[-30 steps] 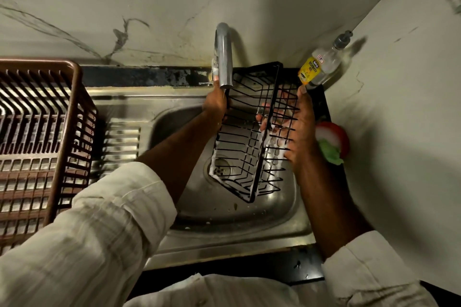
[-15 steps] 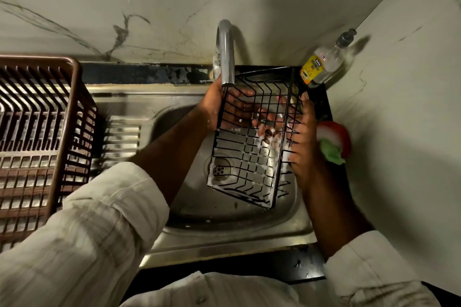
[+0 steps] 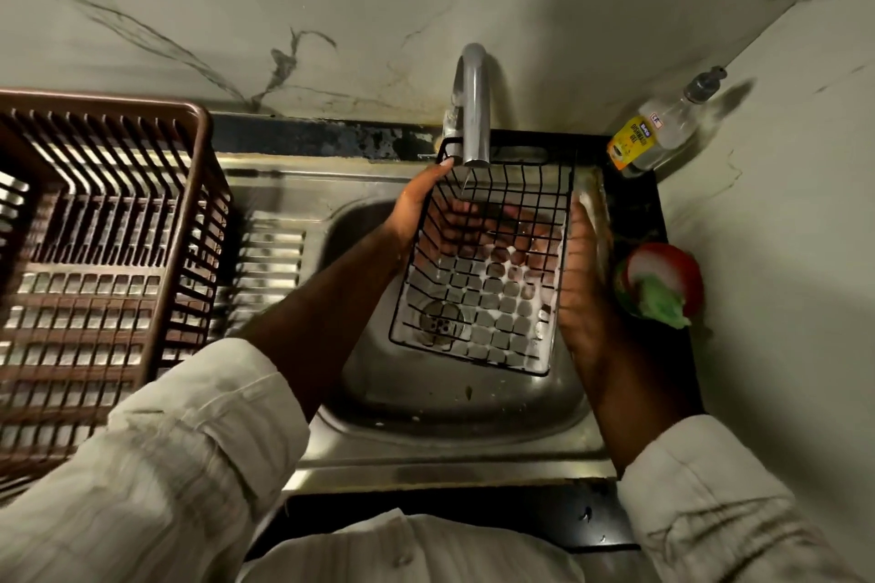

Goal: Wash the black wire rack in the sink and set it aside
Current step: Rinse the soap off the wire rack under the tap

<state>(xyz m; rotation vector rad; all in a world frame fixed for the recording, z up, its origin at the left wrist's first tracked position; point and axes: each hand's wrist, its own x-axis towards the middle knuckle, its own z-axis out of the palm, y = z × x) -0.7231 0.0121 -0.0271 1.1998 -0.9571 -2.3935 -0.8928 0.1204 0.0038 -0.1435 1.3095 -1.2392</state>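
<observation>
Since half a second ago I see the rack (image 3: 487,270) has swung from edge-on to lie nearly flat, its open grid facing up under the tap (image 3: 471,109). My left hand (image 3: 419,208) is clamped on the rack's left rim, fingers curled underneath and showing through the wires; my right hand (image 3: 580,279) presses flat along the right rim, and I cannot tell whether its fingers close round the wire. The rack hangs between the two hands over the sink (image 3: 426,398), above the drain, with a thin stream of water falling into its far end. Its long axis runs from the tap toward me. The crate (image 3: 94,223) where I judge it could be set lies well to the left, so the left hand is nearer. I count one rack, one tap, one crate, one soap bottle (image 3: 658,133), one scrubber (image 3: 660,284).
</observation>
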